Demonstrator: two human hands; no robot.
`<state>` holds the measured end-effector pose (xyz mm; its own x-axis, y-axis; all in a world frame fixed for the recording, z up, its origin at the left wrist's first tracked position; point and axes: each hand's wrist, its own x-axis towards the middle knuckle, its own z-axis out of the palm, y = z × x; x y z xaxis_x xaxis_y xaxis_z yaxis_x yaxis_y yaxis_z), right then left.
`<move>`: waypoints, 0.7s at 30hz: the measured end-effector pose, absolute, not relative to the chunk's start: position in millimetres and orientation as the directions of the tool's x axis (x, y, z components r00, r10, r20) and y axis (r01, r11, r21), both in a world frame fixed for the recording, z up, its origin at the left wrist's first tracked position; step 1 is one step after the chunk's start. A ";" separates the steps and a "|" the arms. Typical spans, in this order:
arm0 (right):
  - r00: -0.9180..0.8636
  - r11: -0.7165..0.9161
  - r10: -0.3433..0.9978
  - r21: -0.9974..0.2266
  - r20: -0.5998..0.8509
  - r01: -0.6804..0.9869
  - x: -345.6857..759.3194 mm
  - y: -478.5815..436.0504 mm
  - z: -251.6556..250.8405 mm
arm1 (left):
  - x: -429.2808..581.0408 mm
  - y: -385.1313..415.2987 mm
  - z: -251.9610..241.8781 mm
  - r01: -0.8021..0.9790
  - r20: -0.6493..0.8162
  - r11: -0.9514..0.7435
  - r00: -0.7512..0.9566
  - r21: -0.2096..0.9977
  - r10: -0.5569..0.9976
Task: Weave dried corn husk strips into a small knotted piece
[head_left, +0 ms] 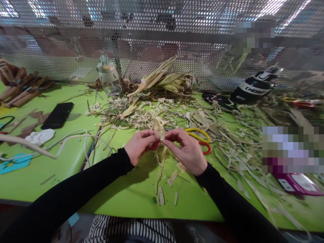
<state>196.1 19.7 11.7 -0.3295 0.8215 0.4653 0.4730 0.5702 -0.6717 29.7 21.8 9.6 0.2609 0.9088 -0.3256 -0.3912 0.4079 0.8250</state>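
Note:
Both my hands meet over the green table (pixel 121 192) and pinch one pale dried husk strip (pixel 159 130) between their fingertips. My left hand (pixel 140 145) grips it from the left, my right hand (pixel 187 150) from the right. The strip's top stands up above the fingers and thin ends hang down below them. Small cut husk bits (pixel 173 177) lie on the table under my hands. Yellow and red scissor handles (pixel 202 140) rest just behind my right hand.
A heap of dried husks (pixel 164 82) and shreds covers the far middle and right. A water bottle (pixel 109 76), black phone (pixel 58 114), white cables (pixel 73 138), brown husk rolls (pixel 17 89) and a helmet (pixel 253 87) stand around. A perforated metal screen (pixel 162 40) backs the table.

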 end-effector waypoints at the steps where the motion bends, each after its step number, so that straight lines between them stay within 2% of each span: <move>1: -0.362 0.612 0.790 -0.609 0.495 0.504 196.5 19.9 13.0 | 29.1 21.8 10.3 -0.395 -0.340 0.423 0.264 0.815 0.902; 5: -0.467 0.719 0.684 -0.410 0.561 0.561 198.2 20.9 16.3 | 28.1 21.0 11.1 -0.388 -0.346 0.427 0.263 0.817 0.901; 9: -0.451 0.680 0.718 -0.396 0.530 0.618 198.6 20.4 18.5 | 29.1 20.3 9.3 -0.344 -0.306 0.379 0.250 0.859 0.919; 15: -0.281 0.548 0.826 -0.582 0.489 0.601 196.3 17.9 12.9 | 33.2 18.6 8.1 -0.297 -0.172 0.238 0.230 0.925 0.958; 18: -0.198 0.469 0.880 -0.721 0.433 0.510 196.2 18.6 5.0 | 35.2 16.8 8.3 -0.269 -0.104 0.165 0.224 0.949 0.969; 21: -0.175 0.404 0.914 -0.847 0.365 0.346 196.5 20.1 -0.2 | 35.4 15.7 9.9 -0.233 -0.064 0.110 0.197 0.966 0.978</move>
